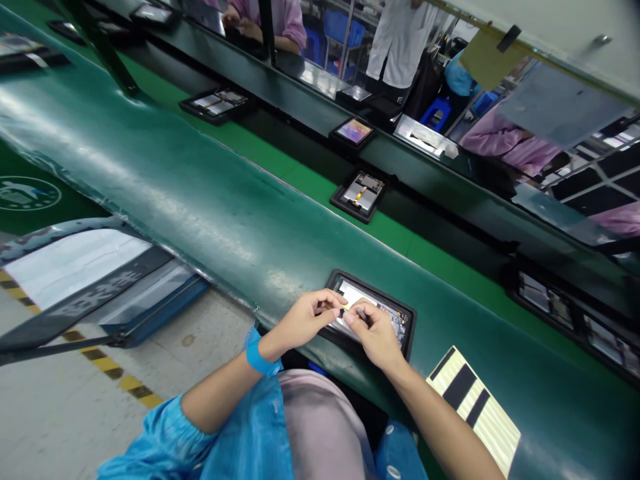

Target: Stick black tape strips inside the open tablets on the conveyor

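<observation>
A black-framed device (409,333) with a pale panel and exposed circuit parts lies on the green bench mat, under both hands. Above its left part, my left hand (310,319) pinches a small black piece (342,312) between thumb and index finger. My right hand (375,333) meets it fingertip to fingertip over the device; its fingers are pinched together, and what they hold is too small to name. To the right of my right forearm lies a pale yellow sheet (493,417) bearing black strips.
Beyond the green mat (240,220), a belt carries open devices in black trays, one (361,195) straight ahead and others (545,300) at the right. A dark post (100,50) rises at the upper left. People in pink and white clothing stand or sit across the line.
</observation>
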`<state>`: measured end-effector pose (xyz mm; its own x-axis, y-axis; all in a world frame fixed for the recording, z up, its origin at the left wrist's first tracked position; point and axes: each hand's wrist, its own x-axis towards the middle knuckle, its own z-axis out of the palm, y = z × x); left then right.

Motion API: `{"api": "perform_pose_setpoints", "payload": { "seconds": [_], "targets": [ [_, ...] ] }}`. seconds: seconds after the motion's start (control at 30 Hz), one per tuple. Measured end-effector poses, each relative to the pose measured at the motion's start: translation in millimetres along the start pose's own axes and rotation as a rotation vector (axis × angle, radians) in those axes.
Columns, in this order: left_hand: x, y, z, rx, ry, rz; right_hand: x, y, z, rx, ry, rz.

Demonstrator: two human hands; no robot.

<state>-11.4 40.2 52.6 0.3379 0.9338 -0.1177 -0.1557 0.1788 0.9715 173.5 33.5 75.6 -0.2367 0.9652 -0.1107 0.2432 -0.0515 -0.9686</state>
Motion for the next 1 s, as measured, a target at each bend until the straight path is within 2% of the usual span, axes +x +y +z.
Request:
{"api": "perform_pose_setpoints", "payload": {
  "seconds": [0.23,0.43,0.57,0.67,0.83,1.0],
  "targets": [
    [0,4,2.1,0.063,-0.004,0.038,-2,2,-1,-0.001,0.012,0.01],
    [-3,10,5.1,0.274,0.039,0.164,-2,8,-3,-0.014,0.024,0.085],
    [-2,13,0.6,0.397,0.041,0.234,-1,16,-7,0.028,0.065,0.138],
    [4,16,-9.8,0.547,-0.001,0.266,-3,17,-12,0.022,0.096,0.143],
    [21,14,-29.4,0.897,-0.127,0.253,-3,19,-20,-0.079,0.12,0.061],
    [35,10,-37.5,1.001,-0.283,0.224,-3,30,-25,-0.118,0.127,0.038]
  ]
}}
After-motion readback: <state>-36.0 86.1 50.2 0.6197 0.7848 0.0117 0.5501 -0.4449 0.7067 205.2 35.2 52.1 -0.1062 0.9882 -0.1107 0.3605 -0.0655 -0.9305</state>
